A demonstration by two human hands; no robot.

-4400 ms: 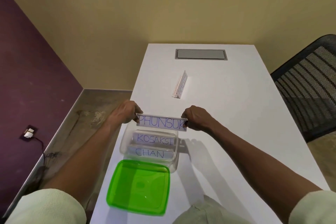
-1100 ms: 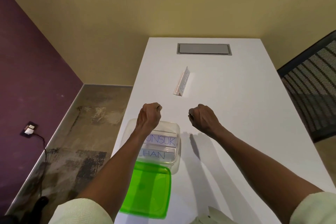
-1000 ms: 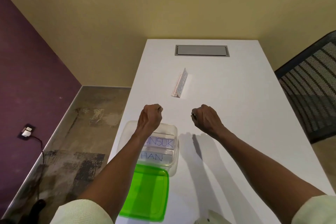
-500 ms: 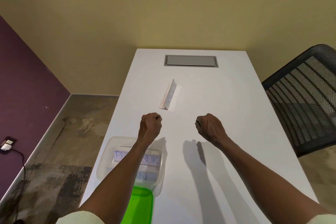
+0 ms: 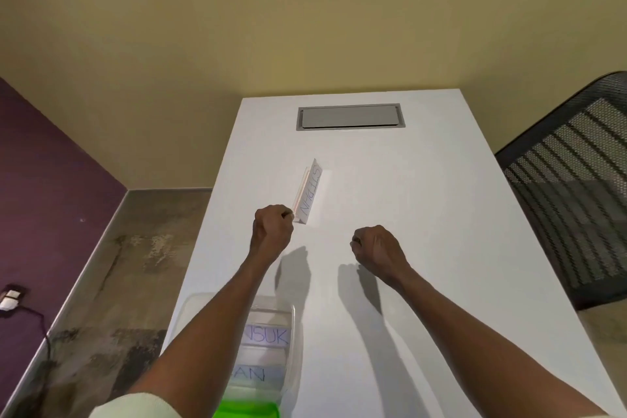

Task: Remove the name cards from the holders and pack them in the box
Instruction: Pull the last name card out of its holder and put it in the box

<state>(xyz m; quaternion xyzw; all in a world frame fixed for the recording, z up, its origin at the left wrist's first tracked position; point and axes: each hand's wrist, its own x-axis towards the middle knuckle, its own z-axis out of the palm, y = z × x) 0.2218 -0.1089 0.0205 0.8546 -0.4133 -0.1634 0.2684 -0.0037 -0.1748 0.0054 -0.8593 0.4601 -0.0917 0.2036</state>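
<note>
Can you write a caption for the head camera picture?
Both fists, left hand and right hand, reach toward the last name card standing on the white table.

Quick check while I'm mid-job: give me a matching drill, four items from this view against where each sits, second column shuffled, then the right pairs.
Items:
1. STEPHAN card holder
2. clear box
3. green lid
4. grey cable hatch

Places:
A. at the table's far end
B. nearest the camera, bottom edge
C. mid-table, just beyond the left hand
D. under the left forearm, holding name cards

Pairs: 1-C, 2-D, 3-B, 4-A
</note>
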